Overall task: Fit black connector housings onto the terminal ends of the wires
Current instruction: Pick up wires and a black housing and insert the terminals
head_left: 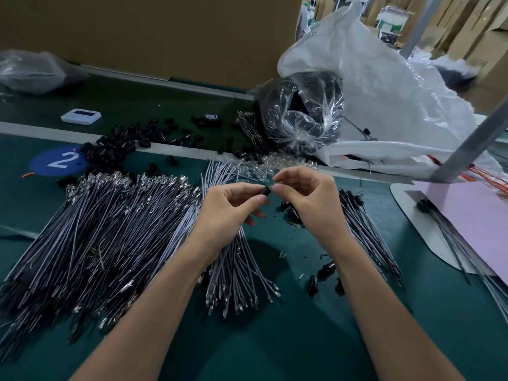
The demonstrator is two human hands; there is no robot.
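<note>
Black connector housing (266, 191) is held above the green table (302, 339), gripped between the thumb and curled fingers of the left hand (228, 213). The right hand (310, 204) is raised just beside it, thumb and forefinger drawn together at the housing's right end; whether anything is pinched there cannot be told. A large fan of grey wires (96, 229) with metal terminals is spread under the left forearm. A smaller bundle of wires with black ends (365, 232) is laid to the right. Loose black housings (123, 144) are heaped behind, near a clear bag (302, 111) of black parts.
</note>
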